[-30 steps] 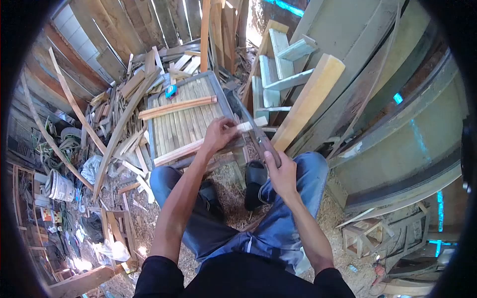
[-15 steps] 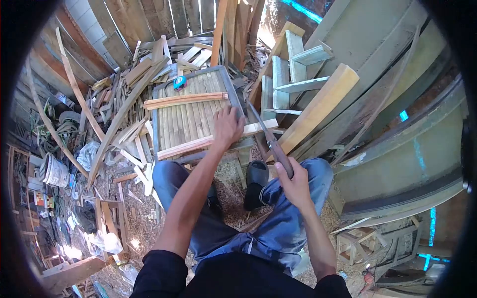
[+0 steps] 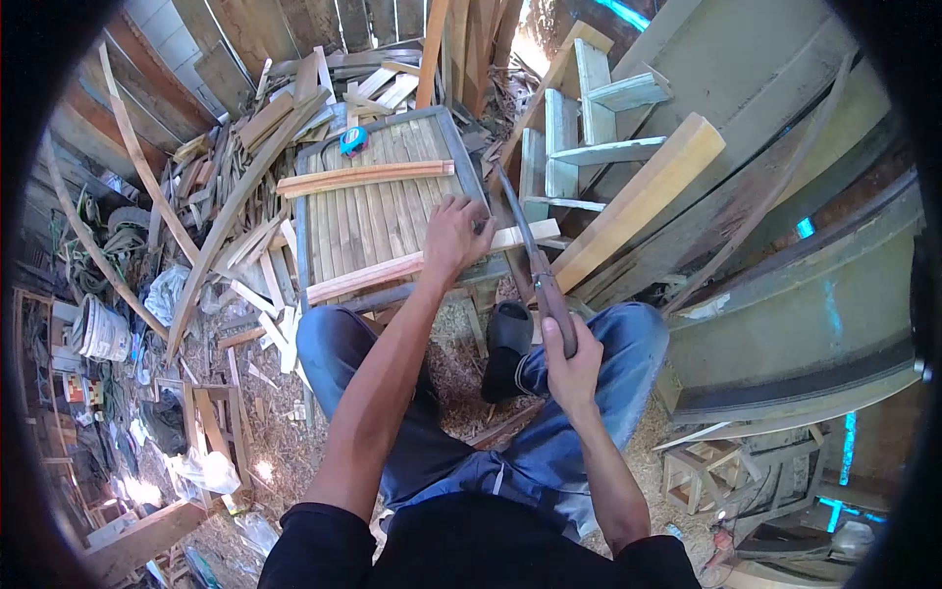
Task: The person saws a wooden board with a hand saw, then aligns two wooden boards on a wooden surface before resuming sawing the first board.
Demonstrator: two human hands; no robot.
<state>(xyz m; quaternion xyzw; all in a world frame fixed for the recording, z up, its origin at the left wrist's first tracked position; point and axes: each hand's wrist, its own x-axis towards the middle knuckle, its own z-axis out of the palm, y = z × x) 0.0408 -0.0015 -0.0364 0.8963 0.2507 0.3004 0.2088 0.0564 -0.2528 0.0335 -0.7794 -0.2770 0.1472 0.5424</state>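
My right hand [image 3: 571,361] is wrapped around the brown handle of a long-bladed knife [image 3: 523,221], its narrow dark blade pointing up and away. The blade crosses over the right end of a lower wooden strip [image 3: 368,279] lying on a slatted wooden panel [image 3: 339,240] in a grey frame. My left hand [image 3: 454,240] is over the middle of this strip, covering part of it, with fingers stretched forward and thumb apart. Farther up the panel lie another reddish wooden strip [image 3: 368,178] and a blue tape measure [image 3: 353,141].
A pale thick beam [image 3: 643,196] leans at the right, beside a whitish wooden step piece [image 3: 599,147]. Heaped wood offcuts [image 3: 265,147] and long curved strips [image 3: 221,231] fill the left. A white bucket [image 3: 103,332] stands farther left. My sandalled foot [image 3: 510,334] is just below the panel.
My left hand's fingers have shifted and the thumb has spread out to the right. The knife stays in my right hand, its blade slightly more upright. The view has tilted slightly.
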